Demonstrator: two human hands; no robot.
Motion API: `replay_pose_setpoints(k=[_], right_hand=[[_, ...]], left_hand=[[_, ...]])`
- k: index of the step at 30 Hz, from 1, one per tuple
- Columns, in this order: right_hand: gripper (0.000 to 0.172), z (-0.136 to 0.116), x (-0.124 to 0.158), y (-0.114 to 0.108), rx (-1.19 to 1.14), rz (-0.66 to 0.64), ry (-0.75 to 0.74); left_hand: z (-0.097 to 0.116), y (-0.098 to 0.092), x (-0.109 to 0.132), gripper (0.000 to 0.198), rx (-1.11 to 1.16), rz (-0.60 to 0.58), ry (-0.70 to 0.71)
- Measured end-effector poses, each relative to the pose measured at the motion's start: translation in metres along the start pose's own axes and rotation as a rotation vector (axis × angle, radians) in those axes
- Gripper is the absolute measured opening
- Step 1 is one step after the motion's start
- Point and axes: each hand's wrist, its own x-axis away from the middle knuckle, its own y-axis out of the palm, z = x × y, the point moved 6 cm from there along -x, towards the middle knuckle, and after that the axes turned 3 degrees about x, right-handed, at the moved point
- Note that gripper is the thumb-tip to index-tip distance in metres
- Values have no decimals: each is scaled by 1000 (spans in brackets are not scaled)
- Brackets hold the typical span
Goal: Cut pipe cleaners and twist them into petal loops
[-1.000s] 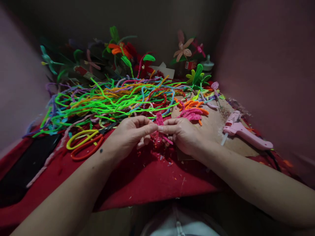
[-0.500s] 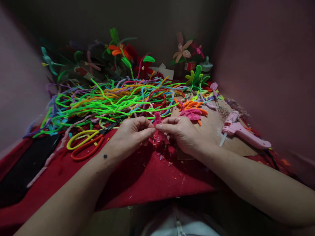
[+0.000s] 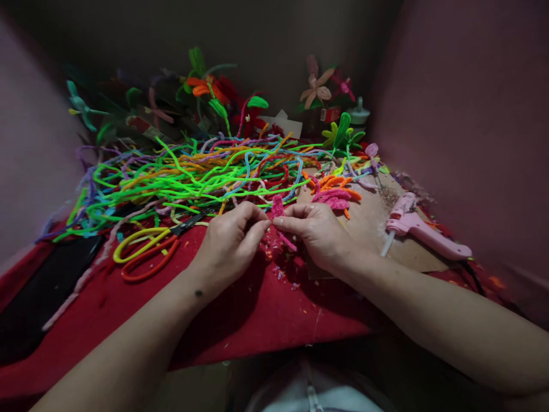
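A folded pink pipe cleaner (image 3: 278,206) sits between my two hands, its flat loop pointing up and a thin tail hanging below the fingers. My right hand (image 3: 315,232) pinches it between thumb and forefinger. From the other side, the thumb and fingertips of my left hand (image 3: 234,234) close together at the same spot; the exact grip there is partly hidden. Just beyond my right hand, pink petal loops (image 3: 332,200) and orange petal loops (image 3: 334,186) lie on a piece of cardboard (image 3: 364,229). Scissors (image 3: 146,252) with yellow and red handles rest left of my left hand.
A heap of loose pipe cleaners (image 3: 197,177) covers the table's middle. On the right lies a pink glue gun (image 3: 422,226). Finished pipe-cleaner flowers (image 3: 316,86) stand at the back. A dark flat object (image 3: 51,292) is at left on the red cloth (image 3: 274,320), which has scraps.
My left hand has turned slightly, its wrist shifting right and down. The pink pipe cleaner has tilted, and its tail now shows below the fingers.
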Motion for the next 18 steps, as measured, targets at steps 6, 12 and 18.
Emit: replay_pose_setpoints(k=[6, 12, 18], right_hand=[[25, 5, -4, -3, -123, 33, 11], [26, 8, -4, 2, -159, -39, 39], [26, 4, -4, 2, -84, -64, -30]], left_hand=[[-15, 11, 2, 18, 774, -47, -443], [-23, 34, 5, 22, 928, -220, -513], [-25, 30, 3, 16, 972, -200, -527]])
